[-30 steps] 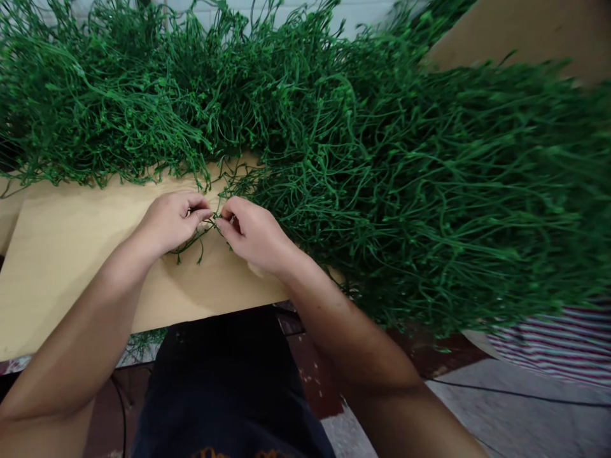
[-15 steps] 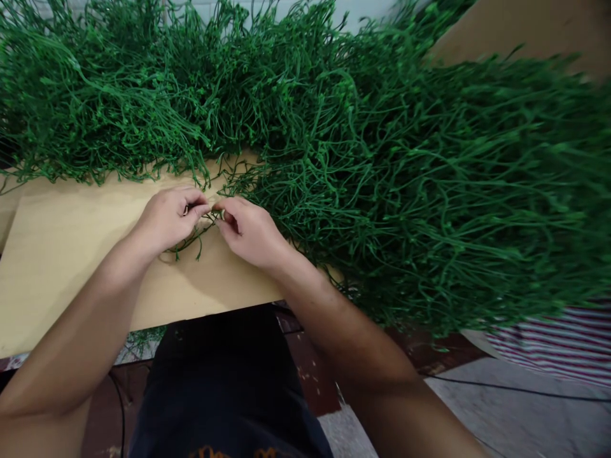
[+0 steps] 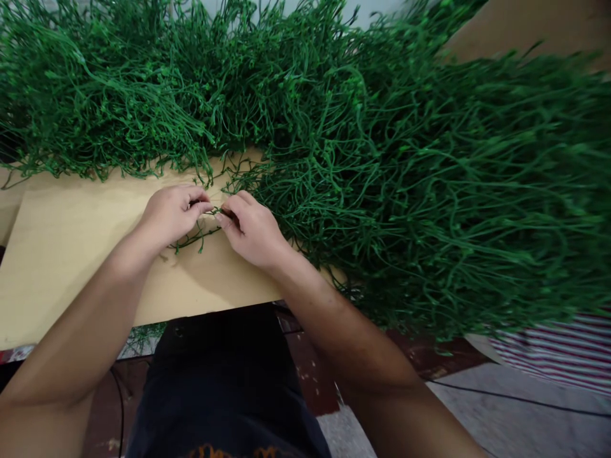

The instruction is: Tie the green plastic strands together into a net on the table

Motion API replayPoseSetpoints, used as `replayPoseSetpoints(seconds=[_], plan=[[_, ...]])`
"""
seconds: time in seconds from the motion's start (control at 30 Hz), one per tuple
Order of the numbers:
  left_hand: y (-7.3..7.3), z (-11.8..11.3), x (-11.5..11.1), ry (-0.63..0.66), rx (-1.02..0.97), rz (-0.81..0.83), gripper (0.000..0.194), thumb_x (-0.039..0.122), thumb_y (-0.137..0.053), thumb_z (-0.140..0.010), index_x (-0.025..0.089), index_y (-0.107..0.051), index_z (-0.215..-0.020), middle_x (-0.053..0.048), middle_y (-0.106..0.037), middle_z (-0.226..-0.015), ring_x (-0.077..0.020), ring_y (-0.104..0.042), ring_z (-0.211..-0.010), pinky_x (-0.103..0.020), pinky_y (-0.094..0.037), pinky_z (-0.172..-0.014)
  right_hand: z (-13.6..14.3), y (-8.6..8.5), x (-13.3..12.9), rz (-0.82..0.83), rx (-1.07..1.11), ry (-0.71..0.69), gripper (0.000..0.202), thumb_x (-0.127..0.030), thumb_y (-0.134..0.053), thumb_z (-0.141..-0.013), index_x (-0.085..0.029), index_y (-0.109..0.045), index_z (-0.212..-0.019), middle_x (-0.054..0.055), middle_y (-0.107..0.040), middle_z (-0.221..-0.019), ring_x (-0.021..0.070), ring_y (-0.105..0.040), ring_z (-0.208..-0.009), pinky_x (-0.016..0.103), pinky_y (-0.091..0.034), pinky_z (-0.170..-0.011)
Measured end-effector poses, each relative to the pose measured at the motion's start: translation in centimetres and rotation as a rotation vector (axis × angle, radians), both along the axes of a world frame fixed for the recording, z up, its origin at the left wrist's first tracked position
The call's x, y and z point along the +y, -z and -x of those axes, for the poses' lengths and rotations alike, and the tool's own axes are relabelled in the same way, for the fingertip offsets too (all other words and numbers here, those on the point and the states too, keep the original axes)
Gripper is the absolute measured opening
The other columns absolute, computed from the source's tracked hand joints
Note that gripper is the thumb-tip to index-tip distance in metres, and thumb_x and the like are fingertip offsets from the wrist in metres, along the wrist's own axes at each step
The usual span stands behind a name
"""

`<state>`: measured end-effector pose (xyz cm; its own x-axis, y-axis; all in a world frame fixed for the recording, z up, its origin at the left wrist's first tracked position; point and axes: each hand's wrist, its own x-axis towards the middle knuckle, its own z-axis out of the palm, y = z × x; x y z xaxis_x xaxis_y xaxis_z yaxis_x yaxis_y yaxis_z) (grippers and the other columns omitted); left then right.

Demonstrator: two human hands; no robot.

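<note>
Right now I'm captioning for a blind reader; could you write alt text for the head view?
A person's left hand and right hand pinch thin green stems between them, over a tan board. A big, tangled green heap spreads beyond the board and along its right. Striped cloth shows at lower right.

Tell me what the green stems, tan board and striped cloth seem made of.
Green stems: probably plastic, slightly glossy; uniform color and small highlights suggest it.
Tan board: perhaps cardboard or fiberboard, matte; its plain, flat face leaves open which.
Striped cloth: likely fabric, matte; no shine shows on the stripes, though any weave is too small to tell.
</note>
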<state>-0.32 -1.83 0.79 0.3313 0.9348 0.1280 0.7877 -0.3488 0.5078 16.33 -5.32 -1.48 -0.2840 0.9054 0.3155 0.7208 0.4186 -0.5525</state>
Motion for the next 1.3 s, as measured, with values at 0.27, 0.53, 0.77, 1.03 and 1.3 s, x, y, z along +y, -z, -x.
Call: replayPoseSetpoints(seconds=[0.27, 0.53, 0.77, 1.03, 1.3], plan=[[0.6, 0.1, 0.2, -0.001, -0.059, 0.043, 0.019, 0.032, -0.057, -0.079, 0.019, -0.070, -0.081, -0.001, -0.066, -0.070, -0.0149, -0.052, -0.067, -0.026, -0.035, -0.063, 0.0, 0.0, -0.2, 0.021, -0.043, 0.019, 0.017, -0.027, -0.044, -0.088, -0.020, -0.044, -0.073, 0.007, -0.051, -0.082, 0.0156, -0.044, -0.067, 0.029, -0.034, -0.062], [0.8, 0.0, 0.3, -0.001, -0.051, 0.065, 0.021, 0.033, -0.055, -0.079, 0.018, -0.070, -0.081, -0.001, -0.065, -0.072, -0.0145, -0.052, -0.068, -0.026, -0.035, -0.064, -0.2, 0.1, 0.0, 0.000, -0.058, 0.028, 0.019, -0.024, -0.040, -0.089, -0.019, -0.046, -0.072, 0.006, -0.050, -0.081, 0.0145, -0.044, -0.066, 0.028, -0.033, -0.060], [1.3, 1.3, 2.1, -0.185, 0.028, 0.010, 0.019, 0.032, -0.054, -0.078, 0.020, -0.068, -0.076, -0.002, -0.066, -0.073, -0.0164, -0.054, -0.070, -0.028, -0.037, -0.066, -0.2, -0.8, -1.6, 0.055, 0.037, -0.326, 0.020, -0.016, -0.039, -0.087, -0.018, -0.042, -0.067, 0.004, -0.046, -0.074, 0.0138, -0.045, -0.070, 0.027, -0.036, -0.066], [0.7, 2.5, 1.9, -0.252, -0.337, 0.119, 0.014, 0.028, -0.063, -0.072, 0.015, -0.064, -0.069, 0.001, -0.056, -0.061, -0.0105, -0.045, -0.059, -0.026, -0.038, -0.062, -3.1, -2.4, -2.3, -0.153, 0.263, -0.176, 0.019, -0.021, -0.043, -0.089, -0.019, -0.044, -0.070, 0.001, -0.045, -0.071, 0.0128, -0.046, -0.067, 0.027, -0.039, -0.064], [-0.3, 0.0, 0.4, 0.044, -0.490, 0.204, 0.016, 0.028, -0.062, -0.073, 0.012, -0.066, -0.074, -0.001, -0.062, -0.069, -0.0100, -0.052, -0.066, -0.025, -0.043, -0.069, -1.0, -2.0, 0.4, -0.222, 0.306, -0.025, 0.019, -0.024, -0.039, -0.091, -0.020, -0.047, -0.074, 0.006, -0.057, -0.081, 0.0170, -0.053, -0.082, 0.034, -0.042, -0.078]])
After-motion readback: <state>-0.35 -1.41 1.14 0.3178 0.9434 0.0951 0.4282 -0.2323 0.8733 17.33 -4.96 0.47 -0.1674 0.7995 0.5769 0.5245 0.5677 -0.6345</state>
